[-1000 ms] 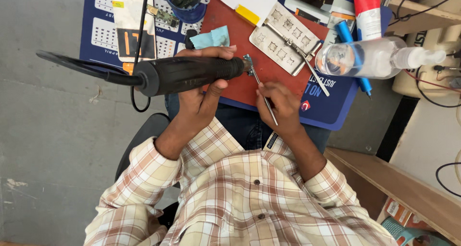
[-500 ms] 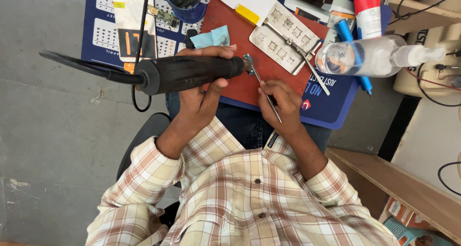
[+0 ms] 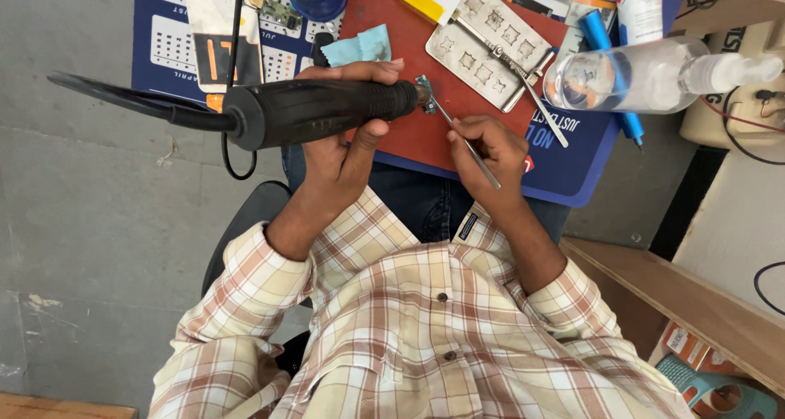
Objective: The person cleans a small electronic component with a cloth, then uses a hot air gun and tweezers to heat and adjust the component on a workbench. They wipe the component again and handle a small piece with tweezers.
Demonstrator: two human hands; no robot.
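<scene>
Gripping the black hot-air handle [image 3: 319, 112] in a closed left hand [image 3: 347, 145], the person aims its nozzle at a small circuit chip [image 3: 424, 104] pinched in tweezers [image 3: 462, 141] that the right hand [image 3: 486, 145] clamps over the red mat [image 3: 392, 26], where a loosened pinch could likely drop it.

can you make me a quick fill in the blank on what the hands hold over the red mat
1. The left hand grips a thick ____ handpiece with a cord.
2. The right hand holds thin metal ____ that pinch a small circuit board.
3. The clear spray bottle lies on its ____.
4. The perforated metal plate rests on the ____ mat.

Missing words: black; tweezers; side; red
</scene>
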